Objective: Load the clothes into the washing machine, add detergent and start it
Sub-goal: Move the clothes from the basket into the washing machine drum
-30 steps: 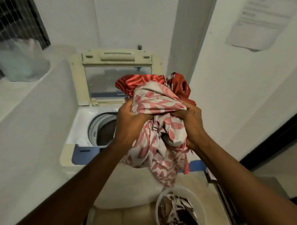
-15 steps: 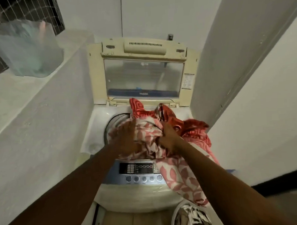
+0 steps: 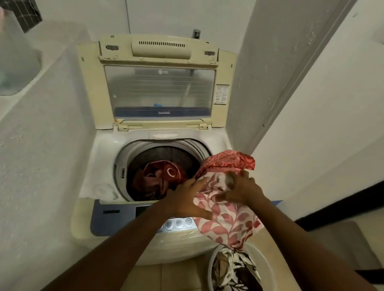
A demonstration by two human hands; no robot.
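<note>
Pink-and-white leaf-print fabric [image 3: 224, 212] is gripped by the right hand [image 3: 239, 192], with fingers curled into the bundle at the front right rim of the washing machine [image 3: 103, 162], while the left hand [image 3: 187, 200] lies spread and empty against its left edge. To complete the step well, gather the part draped over the control panel [image 3: 115, 217] and the tail hanging toward the basket [image 3: 266, 267], then push everything into the drum [image 3: 165, 155] onto the red garment [image 3: 163, 175] already inside. The raised lid [image 3: 160, 89] shows an inverted LG mark; the sticker at its right is unreadable.
</note>
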